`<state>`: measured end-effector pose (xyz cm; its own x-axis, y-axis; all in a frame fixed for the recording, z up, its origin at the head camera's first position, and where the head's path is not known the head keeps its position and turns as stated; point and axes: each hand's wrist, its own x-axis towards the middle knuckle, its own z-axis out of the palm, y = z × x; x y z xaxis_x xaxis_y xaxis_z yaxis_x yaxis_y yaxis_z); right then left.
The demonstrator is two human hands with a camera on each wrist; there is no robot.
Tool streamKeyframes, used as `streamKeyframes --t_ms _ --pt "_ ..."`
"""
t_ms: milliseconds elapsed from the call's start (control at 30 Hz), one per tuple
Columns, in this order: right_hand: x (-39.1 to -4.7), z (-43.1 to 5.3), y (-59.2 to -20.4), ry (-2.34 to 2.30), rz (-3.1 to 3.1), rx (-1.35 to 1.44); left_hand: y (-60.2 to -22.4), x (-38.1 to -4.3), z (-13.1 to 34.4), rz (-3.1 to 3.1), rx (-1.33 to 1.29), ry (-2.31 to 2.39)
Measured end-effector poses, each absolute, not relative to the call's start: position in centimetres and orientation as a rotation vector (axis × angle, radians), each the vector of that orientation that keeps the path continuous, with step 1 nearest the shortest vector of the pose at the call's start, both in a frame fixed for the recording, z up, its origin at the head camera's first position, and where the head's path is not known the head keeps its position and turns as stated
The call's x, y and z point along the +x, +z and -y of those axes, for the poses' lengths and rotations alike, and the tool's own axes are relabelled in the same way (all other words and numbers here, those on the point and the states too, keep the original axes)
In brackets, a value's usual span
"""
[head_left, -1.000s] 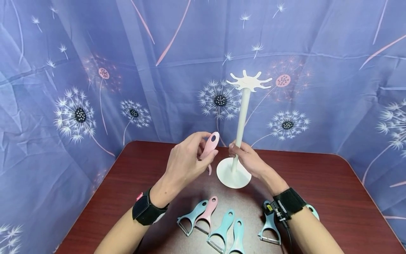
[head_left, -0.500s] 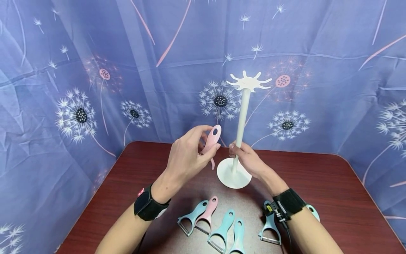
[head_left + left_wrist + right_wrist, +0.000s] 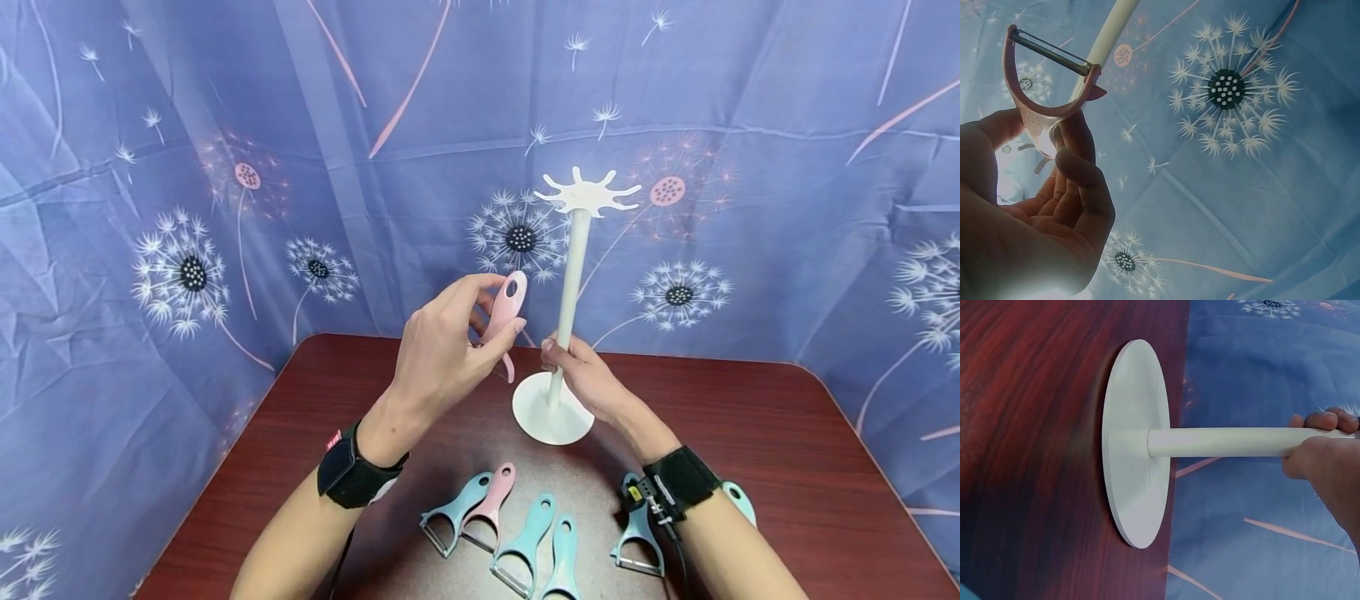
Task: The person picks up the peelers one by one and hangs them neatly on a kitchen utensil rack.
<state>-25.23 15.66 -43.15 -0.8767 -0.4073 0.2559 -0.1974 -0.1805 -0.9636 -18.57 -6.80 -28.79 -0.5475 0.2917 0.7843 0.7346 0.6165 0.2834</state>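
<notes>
My left hand (image 3: 450, 346) pinches a pink peeler (image 3: 508, 302) by its handle, the end with the hole pointing up. The left wrist view shows the peeler's metal blade (image 3: 1050, 52) across its curved frame. Just to the right stands a white rack (image 3: 573, 275) with a round base (image 3: 542, 421) and a top (image 3: 588, 195) of several prongs, which hold nothing. My right hand (image 3: 592, 379) grips its pole low down; in the right wrist view the fingers curl round the pole (image 3: 1222, 442). The peeler is beside the pole, below the prongs.
On the dark red table (image 3: 345, 392) in front lie a blue peeler (image 3: 459, 508), a pink peeler (image 3: 493, 504) and several teal ones, including a teal peeler (image 3: 531, 533). Another blue peeler (image 3: 637, 533) lies near the right forearm. A blue dandelion-print curtain (image 3: 420, 217) hangs behind.
My left hand has risen with the pink peeler and shifted slightly right, toward the pole. The right hand and the rack have stayed in place.
</notes>
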Motion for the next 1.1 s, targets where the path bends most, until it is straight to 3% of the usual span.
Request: streamKeyframes --t_ms 1100 --pt "-25.0 -15.6 -43.2 -2.213 -1.902 -0.701 -24.0 -19.4 4.3 1.994 -0.856 -0.813"
